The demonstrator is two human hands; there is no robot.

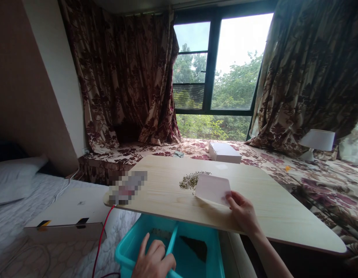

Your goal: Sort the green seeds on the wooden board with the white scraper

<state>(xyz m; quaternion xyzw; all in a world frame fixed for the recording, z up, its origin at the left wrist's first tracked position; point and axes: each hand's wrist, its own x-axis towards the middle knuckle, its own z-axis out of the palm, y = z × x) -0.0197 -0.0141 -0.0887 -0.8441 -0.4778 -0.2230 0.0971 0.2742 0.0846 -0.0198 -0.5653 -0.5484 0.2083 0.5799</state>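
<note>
My right hand [244, 212] pinches a thin whitish plastic card [213, 189] by its right edge, thumb on top. The card is tilted over the pale wooden tabletop [271, 193]. Just left of it lies a loose spread of small greenish-brown seeds or beans [193, 180], partly hidden behind the card. Below the table's front edge is a turquoise two-compartment bin [125, 251]. My left hand [154, 256] grips the bin at its divider, one finger stretched out over the left compartment. A dark heap of small grains [195, 247] lies in the right compartment, and a few specks show in the left one.
A blurred-out object [128, 188] with a red cable [100, 239] lies at the table's left end. A white box [69, 210] rests on the bed at left. Behind the table, another white box [224, 152] and a lamp [316, 141] stand on the window ledge.
</note>
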